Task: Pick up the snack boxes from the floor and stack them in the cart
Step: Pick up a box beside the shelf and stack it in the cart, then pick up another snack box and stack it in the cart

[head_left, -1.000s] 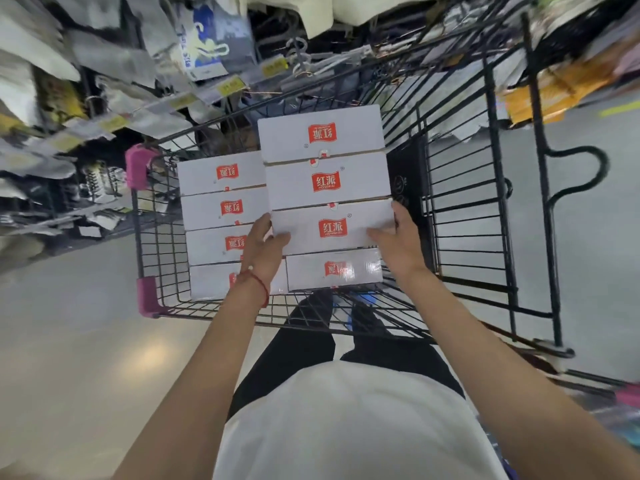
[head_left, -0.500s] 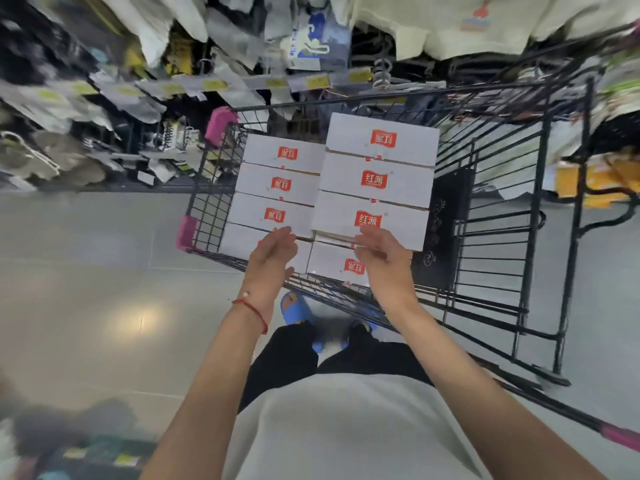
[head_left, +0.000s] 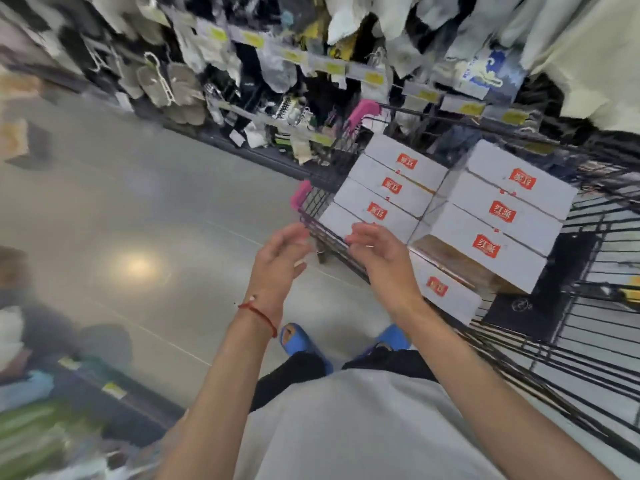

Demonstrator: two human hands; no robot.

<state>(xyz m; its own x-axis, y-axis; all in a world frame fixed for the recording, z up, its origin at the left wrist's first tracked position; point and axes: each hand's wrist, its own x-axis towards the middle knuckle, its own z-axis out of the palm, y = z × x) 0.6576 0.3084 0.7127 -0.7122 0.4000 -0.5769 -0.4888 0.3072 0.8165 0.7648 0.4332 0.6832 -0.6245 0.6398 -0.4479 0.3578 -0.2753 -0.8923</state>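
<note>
Several white snack boxes with red labels lie in the black wire cart [head_left: 568, 344] at the right. They form a lower left row [head_left: 388, 192] and a higher right pile [head_left: 502, 216]. My left hand [head_left: 280, 258] hovers over the floor just left of the cart's near corner, fingers apart and holding nothing. My right hand [head_left: 384, 254] is level with it, in front of the cart's near edge, fingers spread and apart from the boxes. No box on the floor is in view.
Shelves of hanging goods with yellow price tags [head_left: 332, 67] run along the far side behind the cart. Shiny grey floor [head_left: 138, 216] spreads to the left. A blurred low shelf [head_left: 52, 417] sits at the bottom left. My blue slippers [head_left: 301, 341] stand beside the cart.
Both hands have let go of the top box on the right pile and drawn back out of the cart. My view has swung left, so the cart now sits at the right.
</note>
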